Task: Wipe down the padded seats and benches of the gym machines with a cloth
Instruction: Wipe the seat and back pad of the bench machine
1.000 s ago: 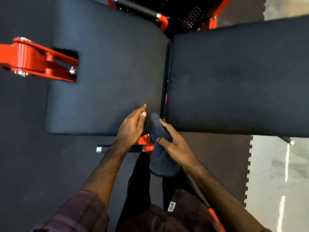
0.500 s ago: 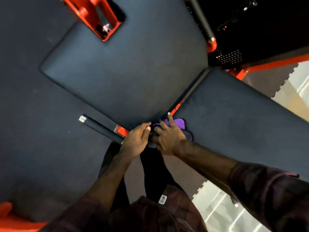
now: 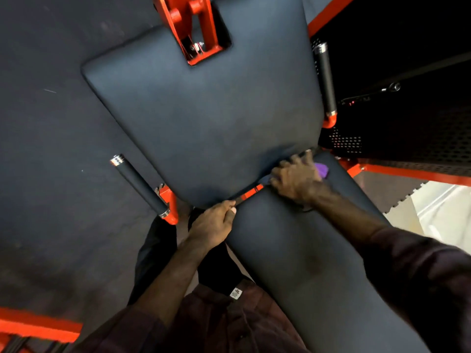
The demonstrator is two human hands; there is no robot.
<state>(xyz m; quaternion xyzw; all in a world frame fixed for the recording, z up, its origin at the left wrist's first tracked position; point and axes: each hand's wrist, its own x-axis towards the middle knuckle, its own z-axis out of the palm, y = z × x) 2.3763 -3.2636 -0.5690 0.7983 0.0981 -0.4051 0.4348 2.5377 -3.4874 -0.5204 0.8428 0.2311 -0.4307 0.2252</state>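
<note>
At the far left we see dark rubber flooring [image 3: 51, 149] and, in the bottom corner, an orange frame bar [image 3: 38, 324]. Next comes a black foam-covered handle [image 3: 140, 186] with a chrome end cap, fixed to an orange bracket [image 3: 170, 205] just beside the near corner of the upper pad. That seat pad [image 3: 204, 118] fills the middle of our view, with an orange hinge arm [image 3: 190, 24] set into a notch at its far edge. Our left hand [image 3: 212, 225] sits at the near end of the gap between the 2 pads, its fingers curled over the edge of the lower pad and the thumb lying along it. The bench pad [image 3: 305, 263] runs from there toward the lower right. Further along the same gap, our right hand [image 3: 297, 178] presses down, fingers bent over the cloth [image 3: 321, 169], of which only a purple corner and a dark strip show around the hand. A 2nd foam handle [image 3: 326, 80] stands right of the seat pad, beside a black perforated guard [image 3: 407, 141]. At the far right, pale floor [image 3: 443, 212] meets the mat's toothed edge. We see no containers here.
</note>
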